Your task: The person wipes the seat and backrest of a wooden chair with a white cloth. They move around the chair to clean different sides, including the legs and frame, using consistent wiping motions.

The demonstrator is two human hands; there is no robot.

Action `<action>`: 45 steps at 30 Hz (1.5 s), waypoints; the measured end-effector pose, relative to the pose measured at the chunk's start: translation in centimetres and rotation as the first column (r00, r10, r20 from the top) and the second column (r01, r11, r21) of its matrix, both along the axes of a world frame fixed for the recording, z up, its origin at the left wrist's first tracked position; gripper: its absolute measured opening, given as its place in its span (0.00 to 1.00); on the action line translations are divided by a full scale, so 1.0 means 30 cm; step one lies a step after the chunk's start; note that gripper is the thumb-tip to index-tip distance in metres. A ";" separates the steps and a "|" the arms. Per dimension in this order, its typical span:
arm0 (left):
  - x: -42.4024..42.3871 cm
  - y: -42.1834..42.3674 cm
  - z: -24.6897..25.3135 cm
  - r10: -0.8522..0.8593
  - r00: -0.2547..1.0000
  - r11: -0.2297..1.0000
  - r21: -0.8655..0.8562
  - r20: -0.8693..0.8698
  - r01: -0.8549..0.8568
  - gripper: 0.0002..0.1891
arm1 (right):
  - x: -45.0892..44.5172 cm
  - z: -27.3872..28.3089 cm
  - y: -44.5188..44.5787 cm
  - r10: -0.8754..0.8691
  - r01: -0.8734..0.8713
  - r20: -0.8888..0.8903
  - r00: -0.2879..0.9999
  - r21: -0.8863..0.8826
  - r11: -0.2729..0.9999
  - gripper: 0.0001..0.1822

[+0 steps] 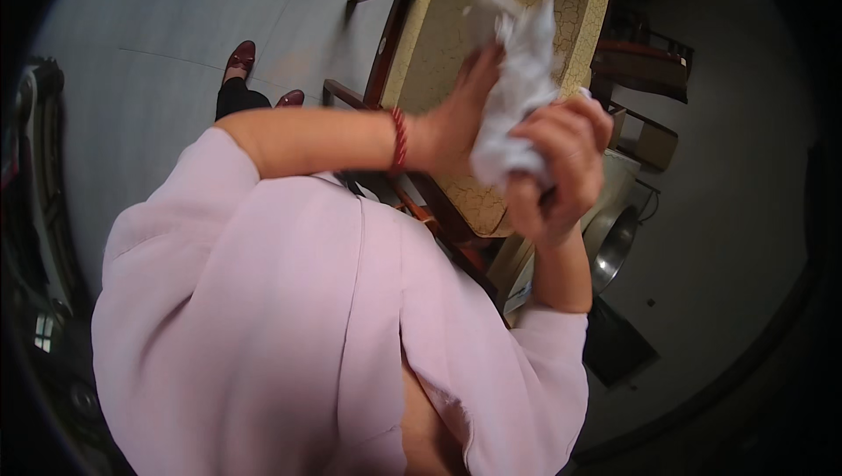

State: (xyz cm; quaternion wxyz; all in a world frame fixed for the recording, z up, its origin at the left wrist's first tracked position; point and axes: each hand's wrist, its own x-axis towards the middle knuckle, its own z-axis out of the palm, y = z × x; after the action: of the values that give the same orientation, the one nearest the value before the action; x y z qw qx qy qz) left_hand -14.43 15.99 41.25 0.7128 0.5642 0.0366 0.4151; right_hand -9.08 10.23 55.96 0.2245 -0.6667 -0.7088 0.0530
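A crumpled white cloth (pixel 520 95), blurred by motion, hangs over an armchair's tan crackle-patterned cushion (pixel 427 55). Its lower part is bunched in my right hand (pixel 566 154), whose fingers curl around it. My left hand (pixel 454 108), with a red bracelet on the wrist, is at the cloth's left edge. Its fingers point upward and are partly hidden by the cloth and blur, so whether they grip it is unclear. A thin white strip sticks out at the cloth's upper left. The chair's dark wooden frame (pixel 388 48) shows beside the cushion.
Burgundy shoes (pixel 242 55) and a black trouser leg show on the grey tiled floor (pixel 164 9) at upper left. Right of the chair are a shiny metal basin (pixel 616 246), dark wooden furniture (pixel 641 68) and a dark flat object (pixel 618 344). More dark furniture (pixel 43 173) lines the left rim.
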 end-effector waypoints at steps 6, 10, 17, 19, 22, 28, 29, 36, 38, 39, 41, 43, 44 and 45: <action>-0.162 -0.130 -0.031 -0.189 0.982 0.979 0.073 -0.022 0.190 0.27 | -0.069 0.030 -0.150 0.130 -0.117 0.026 0.991 -0.276 0.954 0.16; -0.087 -0.081 -0.025 -0.095 0.994 0.979 0.174 -0.053 0.103 0.29 | -0.036 -0.003 -0.110 0.045 -0.052 -0.066 0.997 -0.103 0.993 0.19; -0.015 -0.006 -0.007 -0.127 0.975 0.989 0.054 -0.183 0.138 0.33 | 0.006 -0.049 -0.006 -0.145 0.155 -0.141 0.979 0.060 0.986 0.21; -0.043 -0.077 -0.034 -0.310 0.949 0.916 -0.249 0.058 0.314 0.34 | 0.007 -0.038 -0.029 -0.073 0.072 -0.165 0.983 -0.013 0.997 0.19; -0.161 -0.194 -0.046 -0.320 0.947 0.938 -0.151 -0.035 0.311 0.30 | -0.058 -0.003 -0.148 -0.004 -0.017 -0.097 0.995 -0.219 0.976 0.20; -0.209 -0.189 -0.042 -0.347 0.910 0.916 0.128 -0.229 0.381 0.26 | -0.116 -0.008 -0.197 -0.058 0.035 -0.089 0.994 -0.241 0.970 0.18; -0.189 -0.204 -0.071 -0.308 0.931 0.933 0.130 -0.194 0.336 0.27 | -0.110 -0.004 -0.180 -0.054 0.037 -0.068 0.996 -0.224 0.974 0.18; 0.001 -0.084 -0.130 0.022 1.000 0.971 -0.238 0.015 -0.018 0.30 | 0.004 -0.028 0.059 -0.018 0.038 0.161 0.987 -0.123 0.992 0.17; 0.029 -0.013 -0.158 0.090 0.989 0.989 -0.106 -0.114 -0.102 0.26 | -0.011 -0.005 0.096 0.070 0.034 0.409 0.910 -0.242 0.970 0.15; 0.027 -0.036 -0.224 0.258 0.948 0.966 0.043 -0.184 -0.254 0.24 | -0.022 -0.005 0.130 0.143 0.015 0.509 0.849 -0.293 0.956 0.14; 0.041 -0.170 -0.386 0.534 0.814 0.830 0.325 -0.228 -0.454 0.21 | -0.075 0.025 0.136 0.258 0.004 0.554 0.792 -0.428 0.904 0.09; -0.061 -0.254 -0.336 0.205 0.908 0.977 0.133 -0.366 -0.166 0.21 | -0.091 0.046 0.090 0.375 -0.010 0.488 0.789 -0.599 0.801 0.08; -0.107 -0.283 -0.316 0.166 0.919 0.984 0.117 -0.359 -0.132 0.22 | -0.106 0.043 0.074 0.385 -0.058 0.445 0.809 -0.591 0.805 0.07; -0.135 -0.304 -0.301 0.128 0.927 0.990 0.101 -0.354 -0.099 0.23 | -0.115 0.055 0.073 0.401 -0.064 0.405 0.821 -0.633 0.771 0.07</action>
State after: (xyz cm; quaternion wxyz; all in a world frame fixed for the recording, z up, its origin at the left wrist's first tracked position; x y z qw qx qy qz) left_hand -18.47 6.85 32.22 0.6453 0.6560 0.1819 0.3467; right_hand -12.53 12.43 57.61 -0.2040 -0.5941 -0.7690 0.1187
